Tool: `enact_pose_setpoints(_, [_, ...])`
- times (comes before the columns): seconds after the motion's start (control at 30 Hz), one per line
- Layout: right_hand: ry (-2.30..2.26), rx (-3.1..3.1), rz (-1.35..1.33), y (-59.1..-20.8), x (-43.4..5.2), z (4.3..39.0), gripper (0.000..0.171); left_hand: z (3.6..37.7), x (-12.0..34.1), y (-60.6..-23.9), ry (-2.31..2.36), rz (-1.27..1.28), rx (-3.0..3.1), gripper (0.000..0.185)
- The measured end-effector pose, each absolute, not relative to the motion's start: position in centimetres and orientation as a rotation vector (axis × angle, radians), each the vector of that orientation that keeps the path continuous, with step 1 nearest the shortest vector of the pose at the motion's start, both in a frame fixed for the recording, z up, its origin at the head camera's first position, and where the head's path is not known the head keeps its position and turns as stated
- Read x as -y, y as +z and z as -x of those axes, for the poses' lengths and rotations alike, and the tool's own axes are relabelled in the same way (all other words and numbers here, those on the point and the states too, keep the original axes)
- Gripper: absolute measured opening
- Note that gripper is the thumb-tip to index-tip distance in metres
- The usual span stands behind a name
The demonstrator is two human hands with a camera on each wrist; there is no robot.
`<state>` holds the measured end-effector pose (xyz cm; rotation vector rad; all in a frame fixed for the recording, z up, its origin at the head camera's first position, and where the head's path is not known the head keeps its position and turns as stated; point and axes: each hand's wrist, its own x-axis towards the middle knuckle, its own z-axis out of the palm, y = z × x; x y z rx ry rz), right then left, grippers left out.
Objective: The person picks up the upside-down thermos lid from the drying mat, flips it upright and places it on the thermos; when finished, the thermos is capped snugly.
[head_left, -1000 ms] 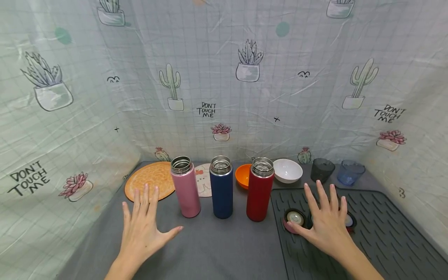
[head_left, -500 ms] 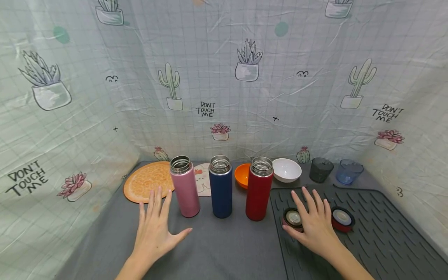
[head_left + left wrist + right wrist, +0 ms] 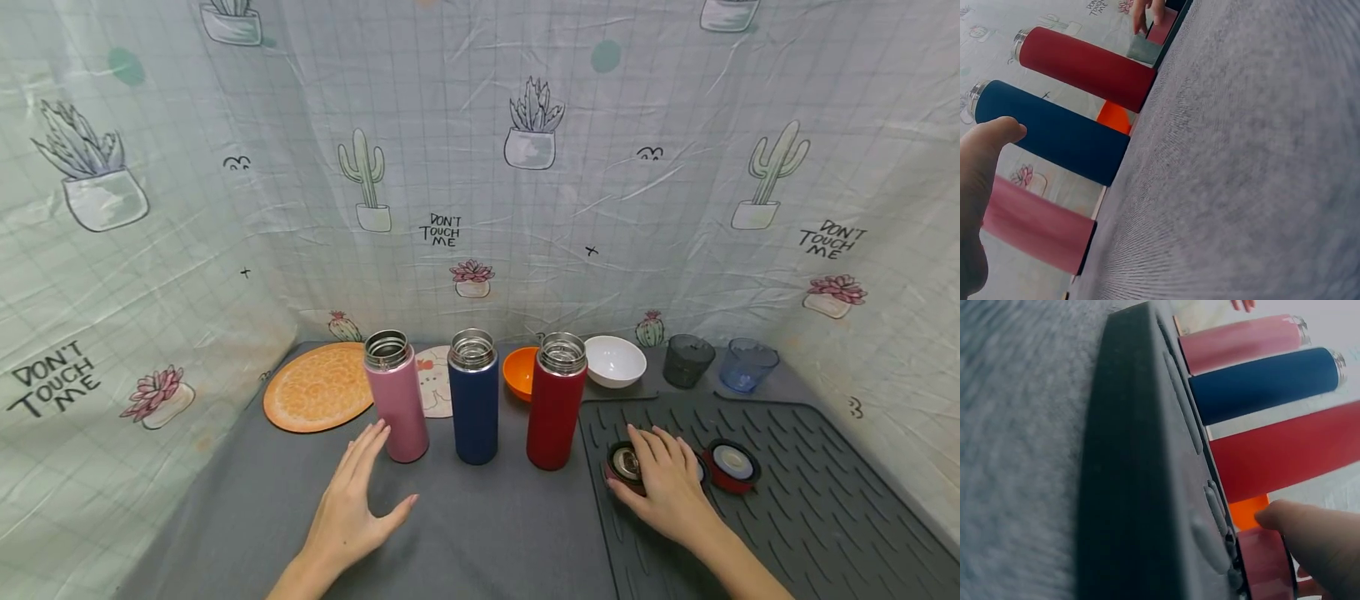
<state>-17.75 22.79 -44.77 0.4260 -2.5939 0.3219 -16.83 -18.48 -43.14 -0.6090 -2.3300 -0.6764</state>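
Note:
My left hand (image 3: 348,512) is held beside the front of the pink bottle (image 3: 401,408), thumb spread and fingers loosely extended, nothing in it. The blue bottle (image 3: 474,408) and red bottle (image 3: 555,412) stand upright to its right, all three without lids. My right hand (image 3: 667,487) hovers over the dark mat, fingers bent downward, thumb and index finger on either side of the pink lid (image 3: 1263,562). In the right wrist view its thumb tip is right at this lid's edge. A second lid is mostly hidden behind this hand; the red lid (image 3: 733,467) lies just right.
The ridged mat (image 3: 825,517) covers the right side of the grey table (image 3: 480,550). Behind the bottles are an orange round board (image 3: 315,392), a pale printed coaster (image 3: 435,387), an orange bowl (image 3: 517,375), a white bowl (image 3: 617,362), a dark cup (image 3: 687,362) and a blue cup (image 3: 748,367).
My right hand has lowered and moved slightly left over the pink lid, its fingers bending. My left hand has moved right and down toward the pink bottle's base, fingers drawing together. The bottles stay put.

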Motion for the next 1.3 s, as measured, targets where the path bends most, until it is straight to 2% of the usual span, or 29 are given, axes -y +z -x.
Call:
enact_pose_setpoints(0.57, [0.312, 2.469, -0.481, -45.3, -23.2, 18.1, 0.070, 16.2, 17.2, -44.2, -0.899, 0.586, 2.363, 0.066])
enact_pose_setpoints(1.03, [0.368, 2.453, -0.636, -42.2, -19.6, 16.8, 0.073, 16.1, 16.8, -43.6, -0.974, 0.570, 2.339, 0.050])
enact_pose_setpoints(1.3, [0.395, 2.433, -0.743, -40.6, -16.9, 15.6, 0.071, 16.3, 15.6, -42.0, -1.110, 0.576, 2.336, 0.039])
